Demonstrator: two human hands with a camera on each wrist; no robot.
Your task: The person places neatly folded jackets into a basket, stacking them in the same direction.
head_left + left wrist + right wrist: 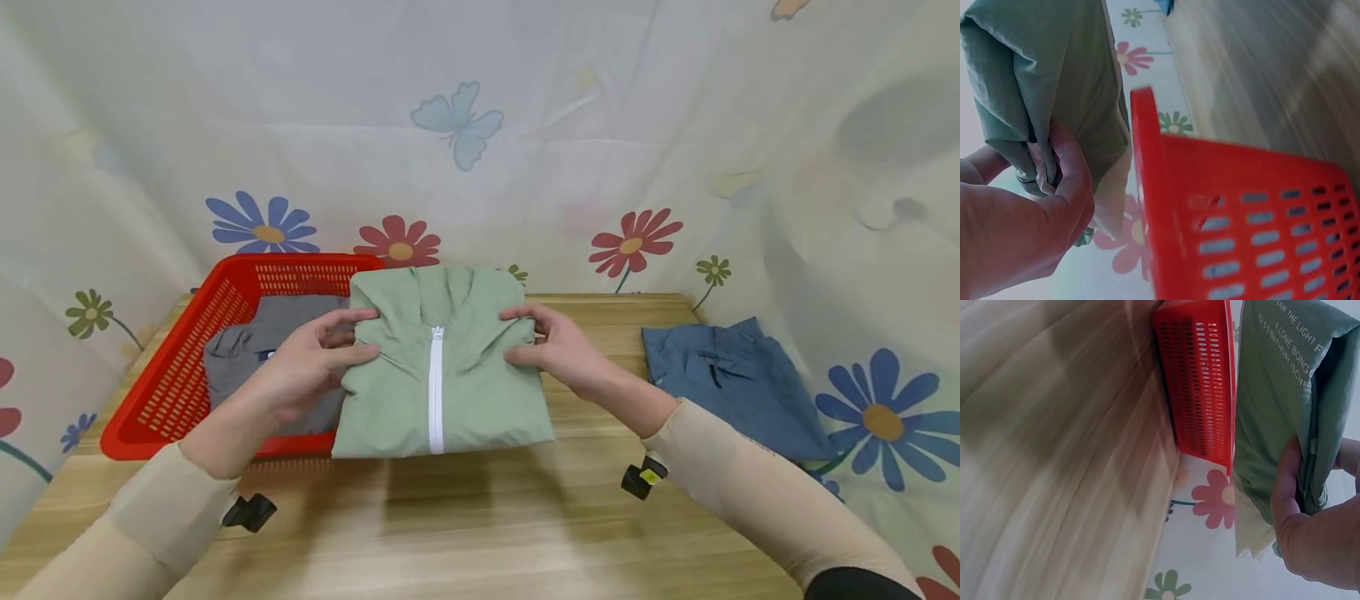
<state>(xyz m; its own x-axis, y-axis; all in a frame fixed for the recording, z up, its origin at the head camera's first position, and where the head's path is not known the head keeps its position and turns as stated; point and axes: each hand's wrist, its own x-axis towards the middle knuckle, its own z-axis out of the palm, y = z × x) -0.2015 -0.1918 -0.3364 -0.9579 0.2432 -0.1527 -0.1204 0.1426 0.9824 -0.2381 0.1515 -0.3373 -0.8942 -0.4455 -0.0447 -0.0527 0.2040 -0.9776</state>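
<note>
A folded light green jacket [480, 392] with a white zipper is held up in the air above the table, partly in front of the red basket. My left hand [311, 362] grips its left side edge, thumb and fingers on opposite faces. On the opposite edge, my right hand [562, 346] pinches the fabric the same way. White lettering shows on the underside of the jacket [1272, 412] in the right wrist view. In the left wrist view the left hand [1041, 212] is close beside the basket's rim.
The red plastic basket [161, 371] stands on the wooden table [525, 533] at left, with a folded grey garment [243, 350] inside. A folded blue garment [731, 383] lies at the right end. Behind hangs a flower-printed curtain [555, 192].
</note>
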